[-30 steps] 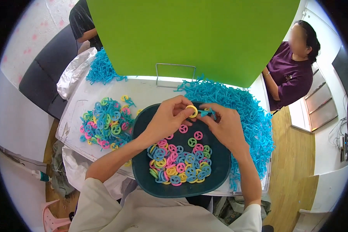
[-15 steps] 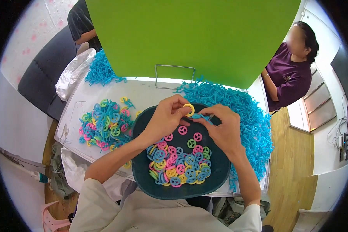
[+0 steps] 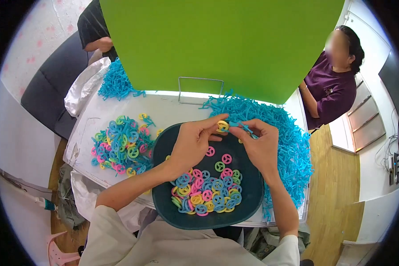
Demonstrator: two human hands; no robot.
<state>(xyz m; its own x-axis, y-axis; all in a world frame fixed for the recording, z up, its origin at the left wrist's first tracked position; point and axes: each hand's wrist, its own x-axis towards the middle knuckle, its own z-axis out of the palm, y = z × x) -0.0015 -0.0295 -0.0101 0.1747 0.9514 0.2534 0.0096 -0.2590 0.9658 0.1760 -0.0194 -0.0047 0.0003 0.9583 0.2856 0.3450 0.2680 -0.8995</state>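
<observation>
Above the far part of a dark green plastic tub (image 3: 163,212), my left hand (image 3: 188,144) pinches a small yellow plastic wheel (image 3: 223,126). My right hand (image 3: 261,144) grips a blue branched plastic piece (image 3: 244,127) between thumb and fingers, its end against the wheel. Whether the two are joined is hidden by my fingertips. Loose spoked wheels (image 3: 207,195) in pink, yellow, blue and green lie in the tub below my hands.
Blue plastic pieces (image 3: 283,146) are heaped on the right of the white table (image 3: 91,128), with a smaller blue heap (image 3: 116,82) at the far left. Wheels mixed with blue pieces (image 3: 124,144) lie left of the tub. A green board (image 3: 226,44) stands behind; two people sit beyond.
My hands have shifted slightly right, and the yellow wheel has turned from facing me to more edge-on. The far-left person's hand has come into view beside the board.
</observation>
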